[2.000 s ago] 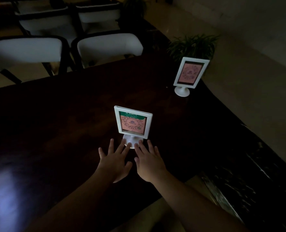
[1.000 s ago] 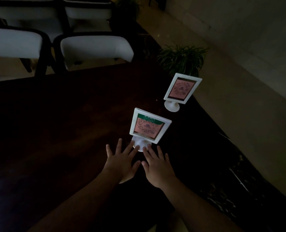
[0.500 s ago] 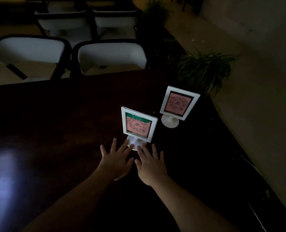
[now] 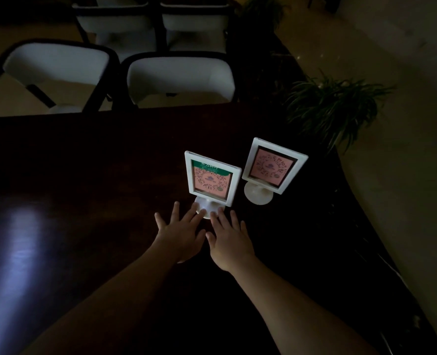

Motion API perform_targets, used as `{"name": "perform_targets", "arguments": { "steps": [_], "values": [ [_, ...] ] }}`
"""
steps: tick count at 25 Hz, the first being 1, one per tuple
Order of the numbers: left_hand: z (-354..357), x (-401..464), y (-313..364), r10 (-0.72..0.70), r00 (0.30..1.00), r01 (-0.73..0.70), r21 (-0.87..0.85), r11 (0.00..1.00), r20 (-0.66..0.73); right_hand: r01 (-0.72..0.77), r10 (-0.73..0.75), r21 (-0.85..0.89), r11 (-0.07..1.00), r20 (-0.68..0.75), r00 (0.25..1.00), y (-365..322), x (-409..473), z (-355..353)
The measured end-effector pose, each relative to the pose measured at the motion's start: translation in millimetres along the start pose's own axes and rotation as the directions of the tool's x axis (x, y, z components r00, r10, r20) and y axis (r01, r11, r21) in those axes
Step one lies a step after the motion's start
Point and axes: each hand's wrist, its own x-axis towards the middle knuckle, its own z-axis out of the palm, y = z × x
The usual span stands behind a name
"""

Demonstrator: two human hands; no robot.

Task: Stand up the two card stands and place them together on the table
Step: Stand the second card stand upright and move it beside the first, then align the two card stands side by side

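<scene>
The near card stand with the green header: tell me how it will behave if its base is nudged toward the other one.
The near card stand probably slides easily: its round base sits on a glossy table. It may tip, since a tall frame rides on a narrow stem. It looks like light, rigid plastic.

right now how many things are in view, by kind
card stands: 2, the near one and the far one, both upright
chairs: 4, e.g.
potted plants: 2, e.g.
table: 1
hands: 2, left and right, open
total: 11
</scene>
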Motion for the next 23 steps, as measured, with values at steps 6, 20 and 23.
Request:
{"name": "perform_targets", "arguments": {
  "steps": [6, 20, 23],
  "values": [
    [-5.7, 31.4, 0.8, 0.037, 0.999, -0.038, -0.002, 0.999, -0.020, -0.010, 0.010, 0.000, 1.000, -0.028, 1.000, 13.4, 22.5, -7.6],
    [-35.3, 43.1, -26.2, 0.196, 0.981, -0.195, -0.079, 0.978, 0.006, 0.015, -0.027, -0.111, 0.994, -0.106, 0.994, 5.4, 19.2, -44.1],
    [-55.3, 31.5, -36.5, 0.236, 0.965, -0.252, -0.157, 0.955, -0.112, 0.075, -0.084, -0.058, 0.996, -0.169, 0.982, -3.5, -2.5, -69.4]
  ]
}}
